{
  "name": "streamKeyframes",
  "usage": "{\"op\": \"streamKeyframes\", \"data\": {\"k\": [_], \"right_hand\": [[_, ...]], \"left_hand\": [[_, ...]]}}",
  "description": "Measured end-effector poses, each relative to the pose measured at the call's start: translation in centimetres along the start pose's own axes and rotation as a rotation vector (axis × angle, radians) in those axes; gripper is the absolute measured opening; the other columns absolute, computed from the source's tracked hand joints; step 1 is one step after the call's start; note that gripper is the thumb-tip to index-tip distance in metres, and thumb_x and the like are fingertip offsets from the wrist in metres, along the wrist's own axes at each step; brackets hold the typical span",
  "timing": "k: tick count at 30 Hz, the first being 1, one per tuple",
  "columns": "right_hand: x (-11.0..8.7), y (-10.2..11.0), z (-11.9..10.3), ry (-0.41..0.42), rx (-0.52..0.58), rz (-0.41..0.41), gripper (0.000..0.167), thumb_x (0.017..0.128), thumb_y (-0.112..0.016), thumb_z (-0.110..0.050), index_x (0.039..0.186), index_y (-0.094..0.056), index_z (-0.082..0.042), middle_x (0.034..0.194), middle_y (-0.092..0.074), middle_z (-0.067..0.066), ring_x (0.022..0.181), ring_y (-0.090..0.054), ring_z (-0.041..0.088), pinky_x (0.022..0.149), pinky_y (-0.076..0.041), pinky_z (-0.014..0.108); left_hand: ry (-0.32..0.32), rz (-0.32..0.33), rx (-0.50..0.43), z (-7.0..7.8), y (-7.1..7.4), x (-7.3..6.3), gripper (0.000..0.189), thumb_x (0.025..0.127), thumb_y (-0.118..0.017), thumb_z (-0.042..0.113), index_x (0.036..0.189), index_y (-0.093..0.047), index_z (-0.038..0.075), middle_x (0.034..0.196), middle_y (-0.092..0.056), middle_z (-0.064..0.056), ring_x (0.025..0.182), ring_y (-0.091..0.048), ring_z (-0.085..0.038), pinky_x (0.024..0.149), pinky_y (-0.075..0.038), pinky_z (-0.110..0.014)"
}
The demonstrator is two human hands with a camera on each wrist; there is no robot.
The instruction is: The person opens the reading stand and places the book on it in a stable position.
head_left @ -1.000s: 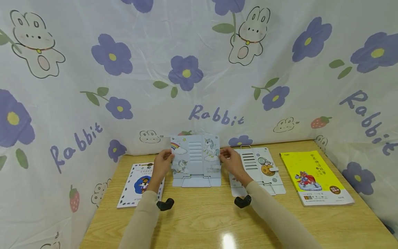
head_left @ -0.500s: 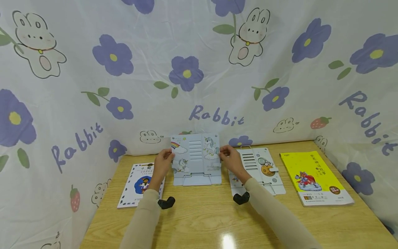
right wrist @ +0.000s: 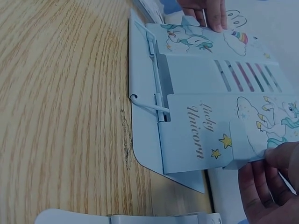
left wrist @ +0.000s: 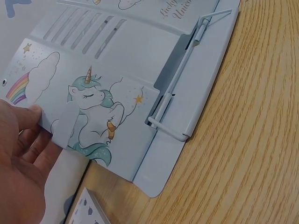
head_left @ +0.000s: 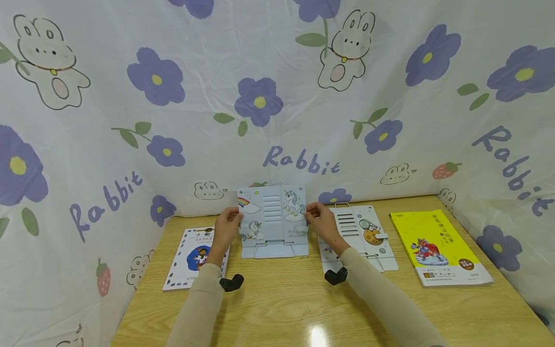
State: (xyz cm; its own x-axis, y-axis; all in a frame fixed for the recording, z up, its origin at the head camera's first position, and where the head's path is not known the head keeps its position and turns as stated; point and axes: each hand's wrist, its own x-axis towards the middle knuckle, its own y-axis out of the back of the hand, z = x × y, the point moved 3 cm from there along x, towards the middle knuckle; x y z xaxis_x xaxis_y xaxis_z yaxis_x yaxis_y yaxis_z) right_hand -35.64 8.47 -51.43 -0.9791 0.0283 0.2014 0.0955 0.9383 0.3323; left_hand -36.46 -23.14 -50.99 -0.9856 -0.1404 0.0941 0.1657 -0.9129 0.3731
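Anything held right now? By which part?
Yes: a pale-blue, rectangular, metal-looking, unicorn-printed stand. The left hand pinches its left side edge, the right hand its right side edge, both near mid-height.

We cannot read the tiny print (head_left: pixel 440 276) low on the yellow-and-white paper book (head_left: pixel 433 236), and the left wrist view crops the left hand (left wrist: pixel 21 168) and pale-blue metal unicorn-printed stand (left wrist: pixel 138 56).

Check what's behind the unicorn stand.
Rabbit-print cloth shows behind the unicorn stand, above its top edge. Whatever sits directly behind it, including any rear support, is covered.
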Motion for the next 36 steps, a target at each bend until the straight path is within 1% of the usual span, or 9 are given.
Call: {"op": "streamKeyframes", "data": {"k": [8, 11, 17, 23, 26, 28, 30, 33, 36], "right_hand": [[-0.1, 0.1, -0.3, -0.011, 0.012, -0.005, 0.018, 0.103, -0.070, -0.008, 0.119, -0.069, 0.000, 0.111, -0.073, 0.019, 0.099, -0.072, 0.029, 0.080, -0.063, 0.031], [-0.3, 0.3, -0.5, -0.014, 0.016, -0.005, 0.018, 0.102, -0.070, -0.008, 0.119, -0.070, 0.000, 0.111, -0.074, 0.019, 0.098, -0.073, 0.030, 0.080, -0.064, 0.032], [-0.8, 0.6, -0.9, -0.019, 0.013, 0.036, 0.017, 0.103, -0.070, -0.010, 0.118, -0.071, -0.002, 0.110, -0.074, 0.017, 0.095, -0.074, 0.028, 0.077, -0.063, 0.030], [-1.8, 0.6, -2.5, 0.001, 0.061, 0.047, 0.013, 0.103, -0.070, -0.008, 0.113, -0.071, -0.001, 0.104, -0.074, 0.017, 0.089, -0.073, 0.029, 0.076, -0.063, 0.030], [-2.6, 0.1, -3.7, 0.020, 0.083, 0.012, 0.011, 0.103, -0.070, -0.007, 0.111, -0.071, 0.000, 0.102, -0.074, 0.019, 0.086, -0.072, 0.027, 0.075, -0.063, 0.031], [-3.2, -0.4, -4.3, 0.039, 0.086, -0.025, 0.010, 0.102, -0.070, -0.006, 0.110, -0.071, 0.000, 0.101, -0.074, 0.019, 0.083, -0.073, 0.025, 0.074, -0.063, 0.032], [-3.8, -0.9, -4.8, 0.049, 0.110, -0.070, 0.009, 0.102, -0.069, -0.005, 0.110, -0.071, 0.001, 0.100, -0.074, 0.019, 0.082, -0.073, 0.026, 0.077, -0.065, 0.040], [-4.6, -1.8, -5.2, 0.055, 0.137, -0.124, 0.009, 0.102, -0.069, -0.004, 0.109, -0.071, 0.001, 0.096, -0.073, 0.016, 0.081, -0.073, 0.029, 0.079, -0.064, 0.050], [-5.1, -2.9, -5.4, 0.059, 0.160, -0.161, 0.007, 0.102, -0.068, -0.003, 0.106, -0.071, 0.001, 0.092, -0.073, 0.016, 0.081, -0.073, 0.035, 0.076, -0.065, 0.050]], "left_hand": [[-0.007, -0.006, -0.006, 0.2, 0.1, -0.2, 0.035, 0.109, -0.062, 0.019, 0.139, -0.063, 0.002, 0.129, -0.065, -0.017, 0.116, -0.064, -0.027, 0.086, -0.054, -0.022], [-0.011, -0.011, -0.009, 0.2, 0.2, -0.3, 0.035, 0.109, -0.061, 0.017, 0.140, -0.062, 0.001, 0.130, -0.065, -0.017, 0.117, -0.064, -0.027, 0.091, -0.056, -0.025], [-0.015, -0.037, 0.009, 0.3, 0.6, -0.6, 0.037, 0.109, -0.060, 0.018, 0.144, -0.061, 0.004, 0.137, -0.064, -0.020, 0.127, -0.063, -0.033, 0.107, -0.056, -0.045], [-0.050, 0.009, -0.025, 0.9, 1.6, -1.3, 0.033, 0.109, -0.060, 0.013, 0.140, -0.065, 0.003, 0.134, -0.067, -0.021, 0.123, -0.066, -0.035, 0.104, -0.059, -0.045], [-0.077, 0.031, -0.044, 0.9, 2.5, -1.7, 0.030, 0.109, -0.061, 0.011, 0.136, -0.066, 0.000, 0.130, -0.068, -0.023, 0.119, -0.069, -0.037, 0.101, -0.061, -0.045], [-0.091, 0.043, -0.021, 0.8, 3.1, -2.1, 0.029, 0.109, -0.061, 0.011, 0.134, -0.066, 0.000, 0.127, -0.069, -0.023, 0.115, -0.071, -0.037, 0.099, -0.061, -0.045], [-0.108, 0.057, 0.005, 0.7, 3.7, -2.4, 0.027, 0.109, -0.062, 0.011, 0.132, -0.068, 0.000, 0.123, -0.071, -0.023, 0.111, -0.072, -0.036, 0.095, -0.063, -0.042], [-0.124, 0.080, 0.037, 0.5, 4.6, -3.0, 0.024, 0.107, -0.064, 0.011, 0.128, -0.070, 0.000, 0.118, -0.072, -0.024, 0.102, -0.075, -0.032, 0.090, -0.065, -0.038], [-0.125, 0.098, 0.061, 0.2, 5.6, -3.7, 0.022, 0.106, -0.066, 0.015, 0.124, -0.072, 0.002, 0.114, -0.073, -0.024, 0.091, -0.076, -0.021, 0.086, -0.065, -0.038]]}}
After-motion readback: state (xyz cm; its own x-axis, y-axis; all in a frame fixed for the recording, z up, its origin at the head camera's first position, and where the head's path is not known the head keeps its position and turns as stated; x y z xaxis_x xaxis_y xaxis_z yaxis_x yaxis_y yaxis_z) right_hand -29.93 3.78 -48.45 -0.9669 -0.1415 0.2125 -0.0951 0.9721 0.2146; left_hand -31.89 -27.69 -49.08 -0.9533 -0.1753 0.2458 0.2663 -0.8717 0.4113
